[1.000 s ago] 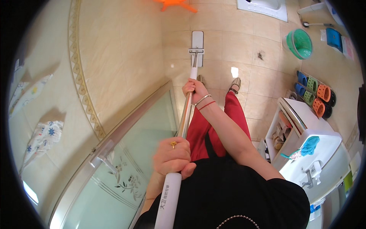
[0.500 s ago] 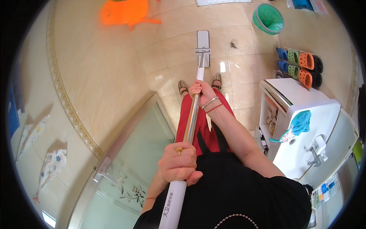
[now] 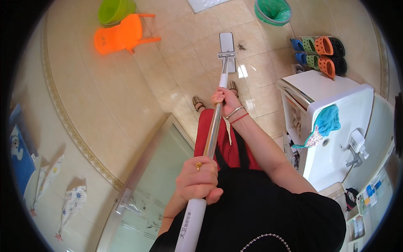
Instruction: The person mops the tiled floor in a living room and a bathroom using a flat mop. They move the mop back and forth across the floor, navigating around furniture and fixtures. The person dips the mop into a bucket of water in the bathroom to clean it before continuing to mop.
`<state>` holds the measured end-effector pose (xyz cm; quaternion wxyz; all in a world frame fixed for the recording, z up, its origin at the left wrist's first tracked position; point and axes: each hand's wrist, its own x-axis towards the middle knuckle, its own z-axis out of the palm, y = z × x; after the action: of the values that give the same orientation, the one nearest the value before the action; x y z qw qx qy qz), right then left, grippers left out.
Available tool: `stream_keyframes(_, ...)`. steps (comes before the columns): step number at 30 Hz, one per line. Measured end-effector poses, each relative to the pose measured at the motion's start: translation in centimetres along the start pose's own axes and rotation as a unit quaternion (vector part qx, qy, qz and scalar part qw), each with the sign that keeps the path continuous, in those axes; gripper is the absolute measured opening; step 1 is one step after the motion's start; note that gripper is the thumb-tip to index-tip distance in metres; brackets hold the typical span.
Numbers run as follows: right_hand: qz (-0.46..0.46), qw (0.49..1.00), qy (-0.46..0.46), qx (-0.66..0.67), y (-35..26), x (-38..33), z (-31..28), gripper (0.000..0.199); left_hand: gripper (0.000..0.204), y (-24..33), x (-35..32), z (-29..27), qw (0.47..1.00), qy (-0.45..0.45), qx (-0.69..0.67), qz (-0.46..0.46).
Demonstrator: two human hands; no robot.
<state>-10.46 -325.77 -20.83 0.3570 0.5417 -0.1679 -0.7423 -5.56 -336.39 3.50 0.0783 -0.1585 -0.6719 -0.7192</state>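
Both my hands are wrapped round the long pole of a flat mop (image 3: 213, 134). My left hand (image 3: 197, 179), with a ring on one finger, grips it near the white top end, close to my body. Farther down, my right hand (image 3: 226, 101) holds the silver pole just above its white lower sleeve. A bracelet and a red cord circle that wrist. The mop's narrow flat head (image 3: 227, 44) lies on the tiled floor ahead of my feet. Just right of it sits a small dark clump of hair or dirt (image 3: 241, 46).
An orange child's chair (image 3: 121, 34) and a green basin (image 3: 115, 10) stand far left. A green bin (image 3: 273, 11) is far right, near clogs on a wall rack (image 3: 324, 45). A sink (image 3: 336, 155) stands at right, a glass door (image 3: 147, 189) at left.
My view has turned, so the room's things sit differently in it. The mop head now lies closer to the dark clump. Both hands keep their grip on the pole.
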Motion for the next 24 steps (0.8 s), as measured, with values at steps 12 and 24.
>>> stream_keyframes(12,-0.022,0.997,0.053,-0.057,11.1,8.2,0.3,0.028,0.033,4.9,-4.8,-9.2,0.976,0.196,0.093,-0.035)
stream_keyframes(24,0.112,0.979,0.1,-0.14,30.3,26.4,-1.0,0.025,0.028,8.2,-10.8,-26.3,0.944,0.224,0.239,-0.042)
